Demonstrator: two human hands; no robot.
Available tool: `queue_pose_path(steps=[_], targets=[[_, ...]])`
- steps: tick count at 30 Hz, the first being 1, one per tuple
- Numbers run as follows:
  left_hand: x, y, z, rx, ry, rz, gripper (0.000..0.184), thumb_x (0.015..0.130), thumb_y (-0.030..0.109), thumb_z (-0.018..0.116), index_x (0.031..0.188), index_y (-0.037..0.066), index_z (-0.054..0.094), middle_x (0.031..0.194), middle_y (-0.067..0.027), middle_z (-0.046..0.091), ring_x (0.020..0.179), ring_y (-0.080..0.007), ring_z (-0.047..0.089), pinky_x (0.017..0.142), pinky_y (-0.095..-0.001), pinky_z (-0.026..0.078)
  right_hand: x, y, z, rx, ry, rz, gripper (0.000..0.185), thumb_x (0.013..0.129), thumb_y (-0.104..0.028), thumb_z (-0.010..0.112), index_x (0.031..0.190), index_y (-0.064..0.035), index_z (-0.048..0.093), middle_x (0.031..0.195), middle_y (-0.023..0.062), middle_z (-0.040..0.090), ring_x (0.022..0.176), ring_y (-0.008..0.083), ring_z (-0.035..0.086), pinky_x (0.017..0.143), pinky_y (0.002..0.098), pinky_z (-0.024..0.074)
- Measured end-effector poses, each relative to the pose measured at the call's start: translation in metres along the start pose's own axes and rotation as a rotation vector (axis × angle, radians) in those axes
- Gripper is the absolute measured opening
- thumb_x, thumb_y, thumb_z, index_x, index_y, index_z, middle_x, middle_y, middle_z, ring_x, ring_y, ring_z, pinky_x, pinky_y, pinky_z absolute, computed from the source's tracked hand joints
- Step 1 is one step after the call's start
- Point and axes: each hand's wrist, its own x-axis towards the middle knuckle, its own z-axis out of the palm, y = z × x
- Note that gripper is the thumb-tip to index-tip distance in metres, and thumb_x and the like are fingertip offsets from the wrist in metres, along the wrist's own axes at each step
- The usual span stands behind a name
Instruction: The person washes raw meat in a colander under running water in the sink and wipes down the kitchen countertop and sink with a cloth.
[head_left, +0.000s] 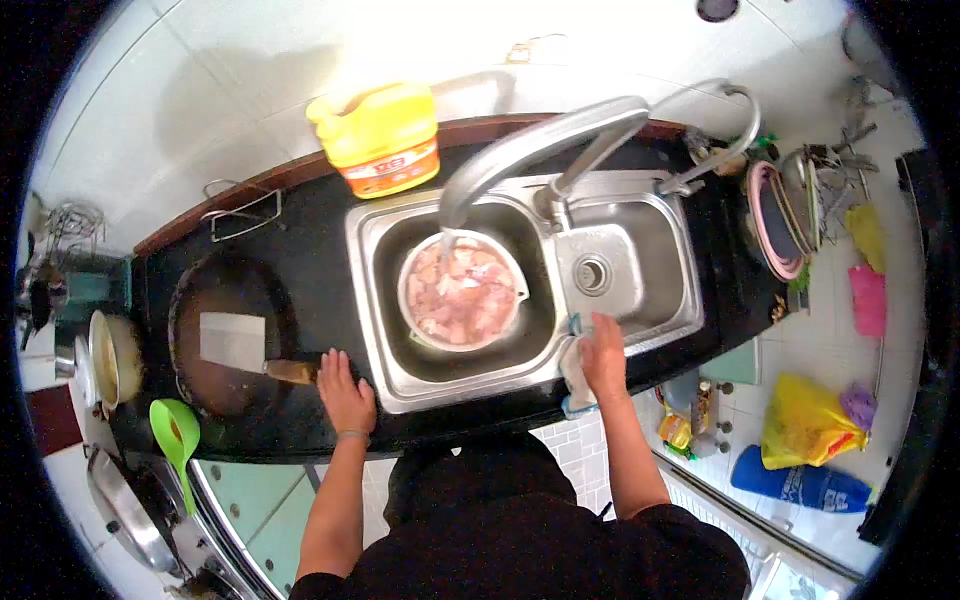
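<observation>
My left hand (347, 393) lies with fingers spread on the black counter, its fingertips beside the wooden handle of a cleaver (232, 342). The cleaver rests on a round dark board (215, 385). My right hand (603, 358) is at the front edge of the sink, against a pale cloth (577, 375) with blue ends; whether its fingers grip the cloth is unclear. In the large sink basin (393, 355) stands a white colander (405, 305) filled with pink raw meat (465, 295), under the curved faucet (540, 140).
A yellow jug (383, 140) stands behind the sink. A green ladle (177, 440) and a pot (118, 360) are at the left. Pink-rimmed basins (775, 220) lean at the right, above a yellow bag (805, 420) and a blue object (800, 480).
</observation>
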Motion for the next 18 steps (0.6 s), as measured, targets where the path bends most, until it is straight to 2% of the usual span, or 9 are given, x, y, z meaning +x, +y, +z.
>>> queue_pose_path(steps=[2, 5, 6, 9, 10, 13, 15, 17, 18], targets=[[-0.001, -0.006, 0.007, -0.005, 0.050, 0.035, 0.056, 0.078, 0.015, 0.048, 0.130, 0.000, 0.035, 0.138, -0.0181, 0.032, 0.130, -0.0350, 0.026, 0.106, -0.0488, 0.019, -0.020, 0.014, 0.010, -0.021, -0.033, 0.016, 0.046, 0.075, -0.005, 0.058, 0.119, -0.0001, 0.048, 0.120, 0.0244, 0.047, 0.107, 0.0405, 0.047, 0.095, 0.0437, 0.0377], [-0.001, 0.001, 0.002, 0.025, 0.048, 0.054, 0.053, 0.080, 0.014, 0.045, 0.130, -0.001, 0.035, 0.138, -0.0182, 0.032, 0.129, -0.0356, 0.026, 0.106, -0.0492, 0.020, -0.031, 0.007, 0.000, -0.021, 0.005, 0.008, 0.043, 0.073, -0.005, 0.060, 0.116, -0.0051, 0.051, 0.117, 0.0220, 0.049, 0.104, 0.0394, 0.048, 0.089, 0.0440, 0.0401], [-0.002, 0.000, 0.004, 0.032, 0.059, 0.064, 0.053, 0.081, 0.014, 0.046, 0.130, -0.001, 0.035, 0.138, -0.0182, 0.032, 0.129, -0.0357, 0.026, 0.106, -0.0491, 0.020, -0.034, 0.004, -0.006, -0.048, 0.002, 0.011, 0.048, 0.069, -0.010, 0.067, 0.115, -0.0061, 0.052, 0.116, 0.0206, 0.049, 0.102, 0.0390, 0.048, 0.088, 0.0445, 0.0404], [-0.003, 0.000, 0.005, 0.030, 0.068, 0.083, 0.053, 0.081, 0.015, 0.046, 0.130, -0.001, 0.035, 0.138, -0.0182, 0.032, 0.130, -0.0356, 0.026, 0.106, -0.0485, 0.019, -0.053, -0.024, -0.026, -0.068, 0.018, 0.064, 0.060, 0.062, -0.014, 0.074, 0.116, -0.0088, 0.051, 0.118, 0.0184, 0.049, 0.103, 0.0385, 0.047, 0.088, 0.0456, 0.0395], [-0.003, 0.001, 0.004, 0.033, 0.075, 0.085, 0.053, 0.081, 0.015, 0.046, 0.130, -0.001, 0.035, 0.138, -0.0182, 0.032, 0.130, -0.0356, 0.026, 0.106, -0.0484, 0.019, -0.065, -0.027, -0.027, -0.126, -0.101, 0.039, 0.063, 0.060, -0.014, 0.075, 0.118, -0.0086, 0.051, 0.126, 0.0197, 0.039, 0.112, 0.0382, 0.040, 0.091, 0.0460, 0.0359], [-0.004, 0.000, 0.006, 0.018, 0.107, 0.108, 0.053, 0.081, 0.013, 0.045, 0.131, -0.001, 0.034, 0.137, -0.0185, 0.033, 0.129, -0.0357, 0.027, 0.106, -0.0485, 0.019, -0.087, 0.011, 0.003, -0.077, -0.047, -0.148, 0.042, 0.071, -0.009, 0.063, 0.112, -0.0087, 0.055, 0.118, 0.0159, 0.050, 0.105, 0.0352, 0.047, 0.089, 0.0457, 0.0372], [-0.006, -0.006, 0.012, 0.054, 0.115, 0.119, 0.053, 0.081, 0.014, 0.045, 0.131, -0.001, 0.033, 0.137, -0.0190, 0.032, 0.129, -0.0356, 0.027, 0.106, -0.0485, 0.019, -0.083, 0.063, 0.029, 0.066, 0.020, 0.114, 0.035, 0.076, -0.006, 0.053, 0.110, -0.0109, 0.057, 0.119, 0.0154, 0.050, 0.104, 0.0353, 0.047, 0.090, 0.0458, 0.0361], [-0.007, -0.005, 0.009, 0.084, 0.095, 0.119, 0.053, 0.082, 0.014, 0.044, 0.131, -0.001, 0.033, 0.137, -0.0194, 0.032, 0.130, -0.0356, 0.026, 0.106, -0.0487, 0.019, -0.055, 0.076, 0.003, -0.281, 0.331, 0.117, 0.035, 0.075, -0.006, 0.052, 0.109, -0.0113, 0.059, 0.119, 0.0140, 0.051, 0.101, 0.0350, 0.048, 0.086, 0.0461, 0.0373], [-0.007, -0.004, 0.008, 0.065, 0.105, 0.126, 0.053, 0.082, 0.015, 0.044, 0.131, -0.001, 0.033, 0.137, -0.0191, 0.032, 0.130, -0.0352, 0.026, 0.106, -0.0481, 0.019, -0.047, 0.089, 0.001, -0.282, 0.331, 0.182, 0.036, 0.075, -0.005, 0.051, 0.110, -0.0116, 0.058, 0.118, 0.0135, 0.052, 0.100, 0.0339, 0.048, 0.083, 0.0463, 0.0374]])
